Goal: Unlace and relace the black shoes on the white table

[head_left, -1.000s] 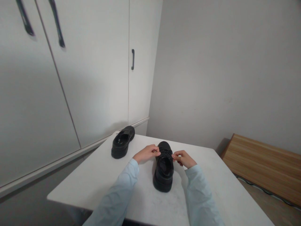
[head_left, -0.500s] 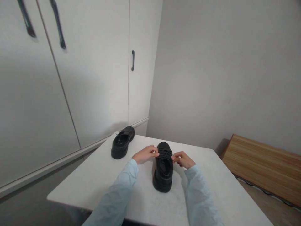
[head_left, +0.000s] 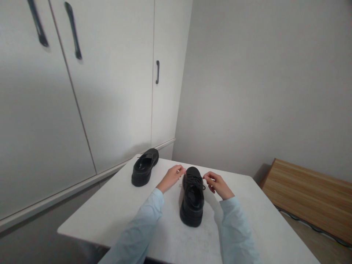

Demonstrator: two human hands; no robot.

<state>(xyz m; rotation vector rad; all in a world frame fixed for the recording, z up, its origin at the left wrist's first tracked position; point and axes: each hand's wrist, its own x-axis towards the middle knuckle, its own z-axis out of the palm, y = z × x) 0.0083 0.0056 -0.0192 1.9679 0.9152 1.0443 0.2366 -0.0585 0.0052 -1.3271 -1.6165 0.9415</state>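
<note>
A black lace-up shoe (head_left: 191, 211) stands on the white table (head_left: 110, 216), toe pointing away from me. Its black laces (head_left: 194, 180) lie across the upper, with a loop hanging at the right side. Just left of the toe is my left hand (head_left: 172, 176), fingers loosely extended and holding nothing visible. My right hand (head_left: 216, 182) hovers at the shoe's right side by the lace loop, its fingers bent and apart. A second black shoe (head_left: 141, 176) rests near the table's far left edge.
White cabinet doors (head_left: 115, 91) with dark handles rise behind the table on the left. A grey wall (head_left: 261, 84) is behind it. To the right stands a wooden board (head_left: 310, 194), with a dark cable below it.
Both hands have let go of the laces and opened. My right hand has shifted slightly right, and my left hand slightly up. A lace loop now shows at the shoe's right side.
</note>
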